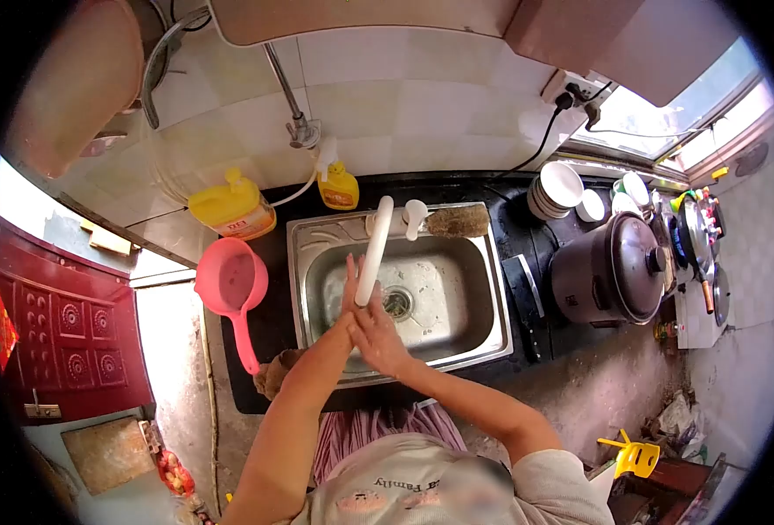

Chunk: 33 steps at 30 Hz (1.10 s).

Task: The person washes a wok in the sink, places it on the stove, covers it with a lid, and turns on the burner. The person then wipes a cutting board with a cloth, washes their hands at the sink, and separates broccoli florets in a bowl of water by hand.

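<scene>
Over the steel sink (439, 328), both hands are together under the end of the white curved faucet (375, 254). My left hand (352, 284) has its fingers stretched up beside the spout, and no object shows in it. Against its wrist and palm lies my right hand (378, 339), crossing from the right with its fingers spread. The drain (397, 303) shows just right of the hands. Behind the spout are the white faucet handle (415, 215) and a brown scrubbing pad (457, 221) on the sink's back ledge.
A pink ladle (232, 276) and yellow jug (234, 208) stand left of the sink, a yellow bottle (339, 189) behind it. To the right are a knife (529, 286), stacked bowls (555, 190) and a large dark cooker (610, 269). A brown cloth (275, 374) lies at the front left.
</scene>
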Available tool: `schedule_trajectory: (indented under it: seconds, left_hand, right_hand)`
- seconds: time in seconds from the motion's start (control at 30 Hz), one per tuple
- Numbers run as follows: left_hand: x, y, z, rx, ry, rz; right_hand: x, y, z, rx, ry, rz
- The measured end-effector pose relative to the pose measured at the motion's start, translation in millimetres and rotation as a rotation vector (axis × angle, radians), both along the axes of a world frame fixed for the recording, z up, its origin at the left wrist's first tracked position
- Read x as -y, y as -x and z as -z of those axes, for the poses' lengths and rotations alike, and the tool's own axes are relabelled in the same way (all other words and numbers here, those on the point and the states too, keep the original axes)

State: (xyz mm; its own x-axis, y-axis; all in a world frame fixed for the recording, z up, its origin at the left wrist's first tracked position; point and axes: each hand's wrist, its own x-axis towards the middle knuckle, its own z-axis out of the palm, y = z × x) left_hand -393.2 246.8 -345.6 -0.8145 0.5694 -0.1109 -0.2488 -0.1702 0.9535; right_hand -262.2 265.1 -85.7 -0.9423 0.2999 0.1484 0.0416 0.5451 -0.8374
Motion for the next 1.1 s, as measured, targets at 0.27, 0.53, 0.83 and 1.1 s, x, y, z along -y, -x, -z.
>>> schedule_trajectory:
  seconds: [0.27,0.53,0.83,1.1]
  left_hand:
    - [-19,-11,-149,-1.221,1.346,0.657]
    - [-2,1,-118,0.016,0.688,0.467]
    - [48,-11,-178,0.875,-0.466,0.100]
    - [30,-50,-272,0.878,-0.742,-0.159]
  right_hand:
    - [42,-8,-67,-0.236,0.303,-0.285]
    - [27,24,-36,-0.366,-0.032,-0.498]
    - [25,75,14,-0.356,0.218,-0.013]
    - [1,107,47,-0.268,1.852,0.299]
